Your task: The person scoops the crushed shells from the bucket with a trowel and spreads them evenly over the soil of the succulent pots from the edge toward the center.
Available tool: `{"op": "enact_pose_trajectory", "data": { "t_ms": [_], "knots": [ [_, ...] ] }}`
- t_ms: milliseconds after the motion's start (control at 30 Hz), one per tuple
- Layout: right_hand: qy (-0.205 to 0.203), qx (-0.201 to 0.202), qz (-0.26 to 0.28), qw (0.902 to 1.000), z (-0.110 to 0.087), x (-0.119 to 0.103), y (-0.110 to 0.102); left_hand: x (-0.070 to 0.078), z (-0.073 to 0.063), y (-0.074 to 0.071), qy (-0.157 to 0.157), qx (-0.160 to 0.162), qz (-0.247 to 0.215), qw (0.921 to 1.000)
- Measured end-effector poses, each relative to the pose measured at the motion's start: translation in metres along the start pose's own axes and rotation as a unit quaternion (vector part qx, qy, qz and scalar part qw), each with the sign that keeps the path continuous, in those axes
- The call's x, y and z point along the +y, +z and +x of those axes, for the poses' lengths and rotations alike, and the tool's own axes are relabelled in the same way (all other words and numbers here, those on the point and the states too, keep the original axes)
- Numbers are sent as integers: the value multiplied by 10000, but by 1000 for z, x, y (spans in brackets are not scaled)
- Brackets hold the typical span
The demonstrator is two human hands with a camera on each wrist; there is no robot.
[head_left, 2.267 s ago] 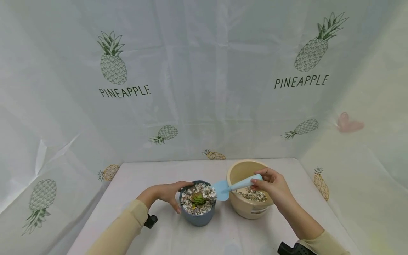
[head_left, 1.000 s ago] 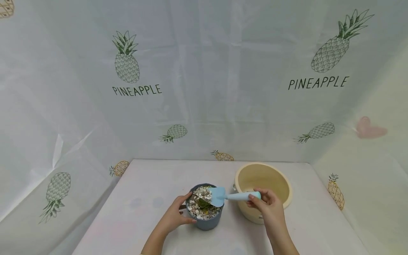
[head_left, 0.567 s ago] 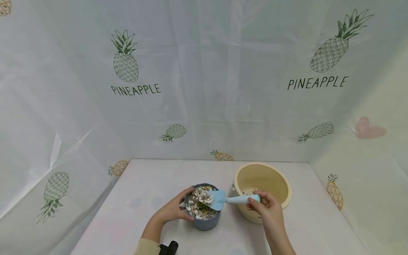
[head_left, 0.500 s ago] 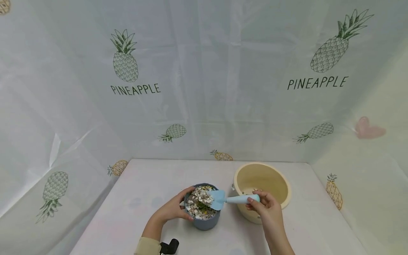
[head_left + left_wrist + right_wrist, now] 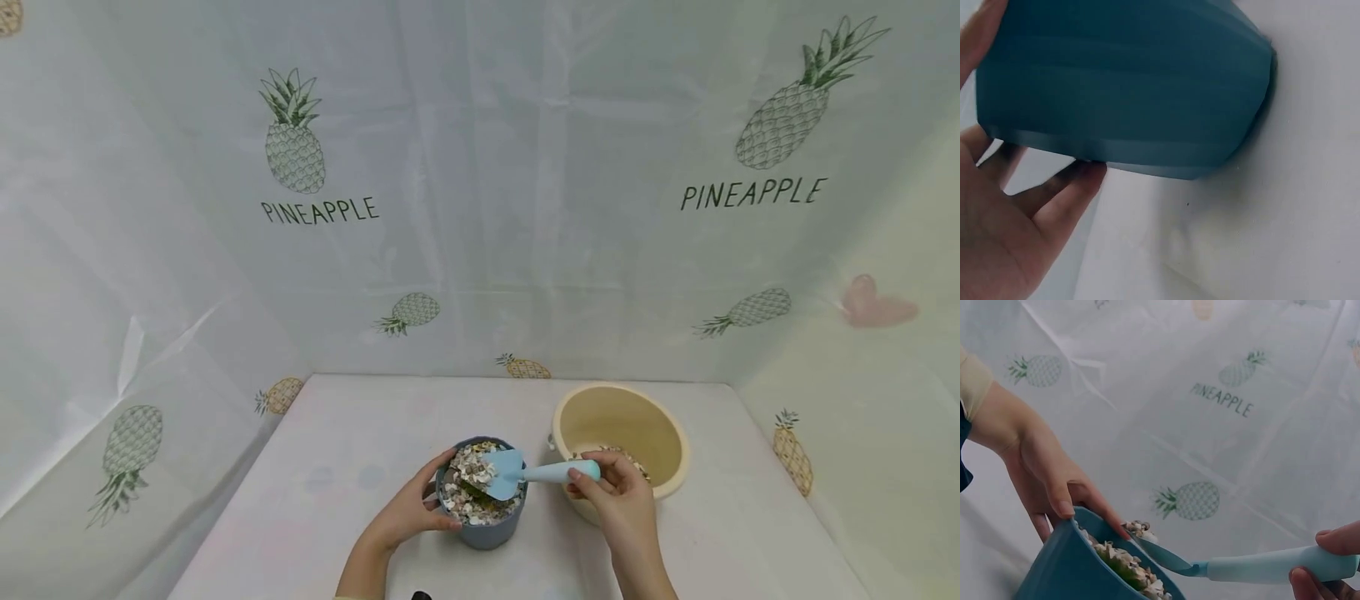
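Observation:
In the head view my left hand (image 5: 408,510) holds the side of a blue-grey flowerpot (image 5: 491,535), thumb at the near side and fingers at the back. The left wrist view shows the fingers against the pot wall (image 5: 1122,94). My right hand (image 5: 626,500) grips the handle of a light-blue trowel (image 5: 558,472). Whitish gravel (image 5: 477,471) lies on its blade, which is over the pot. Below is more gravel with a green succulent (image 5: 1121,569), largely hidden by the blade and its load in the head view.
A cream bucket (image 5: 678,479) stands right of the pot, behind my right hand, with some gravel (image 5: 633,462) at its bottom. Both stand on a pale table (image 5: 360,425). A white pineapple-print sheet (image 5: 480,208) hangs at the back and sides.
From the pot's right edge, the trowel blade has moved left over the pot, covering more of the succulent. Both hands keep their hold. The head view has shifted a little.

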State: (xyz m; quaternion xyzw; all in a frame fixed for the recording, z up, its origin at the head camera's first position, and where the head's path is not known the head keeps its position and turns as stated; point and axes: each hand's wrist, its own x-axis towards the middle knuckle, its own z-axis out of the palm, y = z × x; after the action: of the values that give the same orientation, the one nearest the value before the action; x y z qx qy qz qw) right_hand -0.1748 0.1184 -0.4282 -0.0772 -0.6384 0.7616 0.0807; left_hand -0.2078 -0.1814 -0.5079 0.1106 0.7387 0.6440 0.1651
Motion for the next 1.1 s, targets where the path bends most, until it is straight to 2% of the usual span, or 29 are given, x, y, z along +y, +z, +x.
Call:
{"op": "enact_pose_trajectory", "data": {
  "t_ms": [200,433,567,733,1100],
  "knots": [
    [59,4,-147,9999,-2,0,11,6,-11,10,-107,224,-202,9995],
    [-100,-140,-365,9992,-5,-2,18,10,-21,21,-248,901,156,9955],
    [-225,-211,-424,9986,-4,-2,22,13,-24,22,-360,1132,308,9924],
    [-425,-343,-731,9958,2,-6,28,17,-23,22,-277,1119,488,9921],
    [-716,-830,-1352,9847,14,-11,44,14,-23,18,-262,951,203,9949]
  ]
}}
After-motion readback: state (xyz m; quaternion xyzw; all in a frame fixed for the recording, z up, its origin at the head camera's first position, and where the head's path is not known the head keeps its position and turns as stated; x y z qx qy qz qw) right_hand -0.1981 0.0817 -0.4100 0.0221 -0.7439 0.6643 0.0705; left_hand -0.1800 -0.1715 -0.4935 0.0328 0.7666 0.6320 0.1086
